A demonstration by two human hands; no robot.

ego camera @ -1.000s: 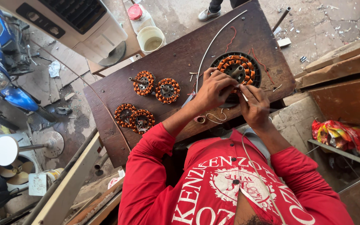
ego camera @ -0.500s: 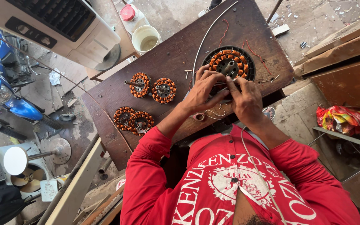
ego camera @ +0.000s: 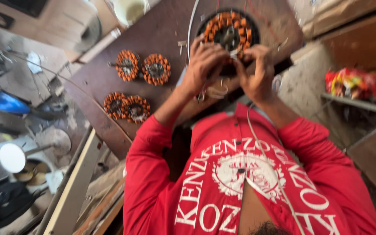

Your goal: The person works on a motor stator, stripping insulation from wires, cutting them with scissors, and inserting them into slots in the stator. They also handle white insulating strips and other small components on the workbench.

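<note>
Both hands, left hand (ego camera: 203,65) and right hand (ego camera: 255,69), grip one large copper-wound stator (ego camera: 228,26); four smaller stators (ego camera: 155,69) lie apart.

— What sort of place have you got in front of you?

— You are in a small repair workshop, partly open to the ground. Item: a worn dark wooden board (ego camera: 162,39) serving as your bench. Item: four small copper-wound coil rings (ego camera: 128,65) laid out on it, and a larger wound stator (ego camera: 229,30) near its far edge. Item: a pale cup (ego camera: 129,9) by the board's corner.

— And around you?

— Item: dusty concrete floor littered with scraps. Item: loose timber planks (ego camera: 72,191) beside your seat. Item: a blue machine part (ego camera: 5,102), blurred.
</note>
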